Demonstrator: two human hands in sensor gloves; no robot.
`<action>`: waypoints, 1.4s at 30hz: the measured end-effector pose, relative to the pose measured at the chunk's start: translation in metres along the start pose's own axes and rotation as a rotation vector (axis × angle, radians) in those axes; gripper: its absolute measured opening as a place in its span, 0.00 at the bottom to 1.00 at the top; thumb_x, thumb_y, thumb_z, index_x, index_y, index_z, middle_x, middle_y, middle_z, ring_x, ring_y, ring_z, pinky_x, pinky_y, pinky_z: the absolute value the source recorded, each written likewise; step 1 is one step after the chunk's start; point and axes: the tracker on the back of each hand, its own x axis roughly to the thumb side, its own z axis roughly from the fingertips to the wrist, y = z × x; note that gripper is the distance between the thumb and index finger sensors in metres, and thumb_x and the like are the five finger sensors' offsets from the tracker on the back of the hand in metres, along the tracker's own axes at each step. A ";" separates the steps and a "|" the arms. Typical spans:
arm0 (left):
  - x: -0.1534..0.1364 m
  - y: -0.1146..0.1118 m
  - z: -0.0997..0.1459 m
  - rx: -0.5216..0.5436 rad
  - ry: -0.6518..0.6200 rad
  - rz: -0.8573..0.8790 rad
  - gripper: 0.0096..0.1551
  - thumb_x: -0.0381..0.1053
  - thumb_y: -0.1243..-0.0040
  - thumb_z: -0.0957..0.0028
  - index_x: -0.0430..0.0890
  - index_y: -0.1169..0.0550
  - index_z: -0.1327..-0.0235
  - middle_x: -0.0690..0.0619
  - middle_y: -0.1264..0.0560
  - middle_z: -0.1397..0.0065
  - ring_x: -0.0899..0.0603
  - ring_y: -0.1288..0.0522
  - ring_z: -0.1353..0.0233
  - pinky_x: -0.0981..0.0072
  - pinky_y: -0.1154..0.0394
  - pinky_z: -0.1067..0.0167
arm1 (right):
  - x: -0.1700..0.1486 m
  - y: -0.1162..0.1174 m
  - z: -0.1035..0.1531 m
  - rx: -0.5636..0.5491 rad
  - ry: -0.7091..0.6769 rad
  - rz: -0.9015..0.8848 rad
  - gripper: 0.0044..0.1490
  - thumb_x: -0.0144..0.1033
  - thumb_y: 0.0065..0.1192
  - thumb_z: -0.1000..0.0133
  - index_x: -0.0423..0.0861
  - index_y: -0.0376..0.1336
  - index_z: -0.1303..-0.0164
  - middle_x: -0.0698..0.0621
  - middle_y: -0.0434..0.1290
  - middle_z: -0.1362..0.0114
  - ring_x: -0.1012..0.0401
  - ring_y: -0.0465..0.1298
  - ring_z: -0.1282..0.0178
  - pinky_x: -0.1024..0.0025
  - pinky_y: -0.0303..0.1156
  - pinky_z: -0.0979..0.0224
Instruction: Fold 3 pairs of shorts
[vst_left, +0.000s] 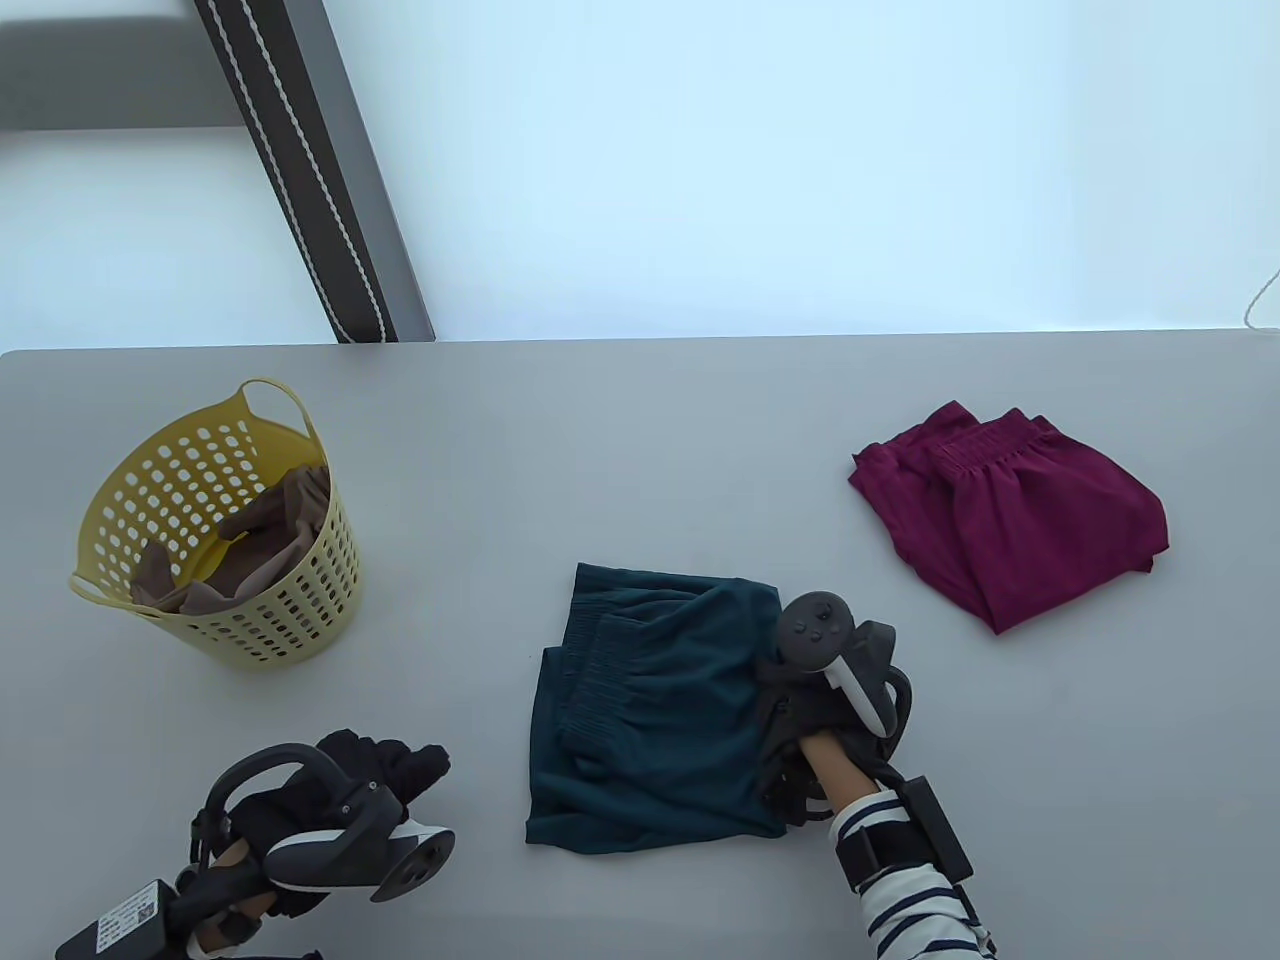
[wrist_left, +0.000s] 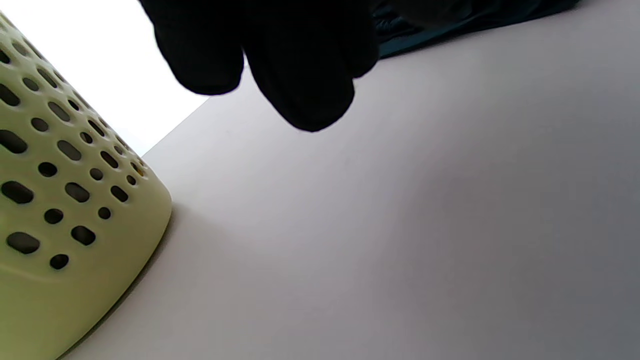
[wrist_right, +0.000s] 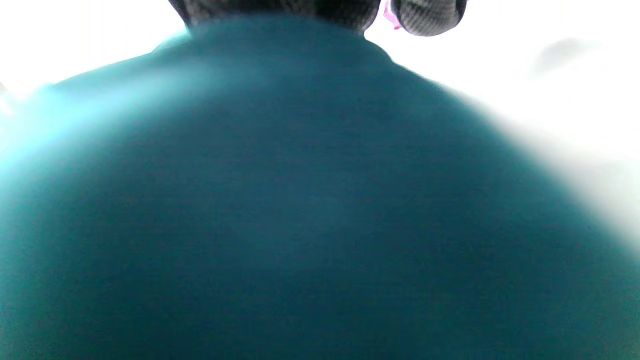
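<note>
My left hand (vst_left: 380, 775) hovers over bare desk (vst_left: 640, 450), fingers loosely curled, holding nothing. My right hand (vst_left: 800, 720) lies on the right edge of the teal shorts (vst_left: 650, 710); whether its fingers grip the cloth or merely press it, I cannot tell. The teal shorts lie folded between my hands. Beyond my left hand stands a yellow basket (vst_left: 300, 600) containing brown shorts (vst_left: 270, 540). Beyond my right hand lie folded maroon shorts (vst_left: 1020, 520).
</note>
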 end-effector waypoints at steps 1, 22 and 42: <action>0.000 0.001 0.000 0.004 0.002 -0.002 0.38 0.54 0.53 0.49 0.47 0.46 0.27 0.56 0.26 0.34 0.55 0.17 0.41 0.53 0.21 0.34 | 0.004 -0.013 0.003 -0.015 -0.013 -0.104 0.24 0.32 0.58 0.48 0.30 0.61 0.50 0.17 0.49 0.32 0.18 0.53 0.38 0.31 0.60 0.39; 0.002 0.003 -0.001 0.007 -0.043 -0.008 0.38 0.54 0.53 0.49 0.46 0.46 0.27 0.55 0.26 0.33 0.54 0.17 0.41 0.53 0.21 0.34 | 0.015 -0.176 -0.052 -0.352 -0.084 -1.139 0.20 0.31 0.62 0.47 0.47 0.57 0.48 0.43 0.73 0.41 0.53 0.85 0.47 0.65 0.82 0.47; -0.001 0.001 -0.002 -0.009 -0.014 -0.015 0.39 0.54 0.53 0.49 0.45 0.48 0.26 0.55 0.27 0.33 0.54 0.17 0.41 0.52 0.22 0.34 | -0.178 -0.143 -0.046 -0.377 0.561 -0.869 0.61 0.55 0.41 0.40 0.26 0.17 0.34 0.12 0.24 0.37 0.18 0.29 0.43 0.26 0.34 0.47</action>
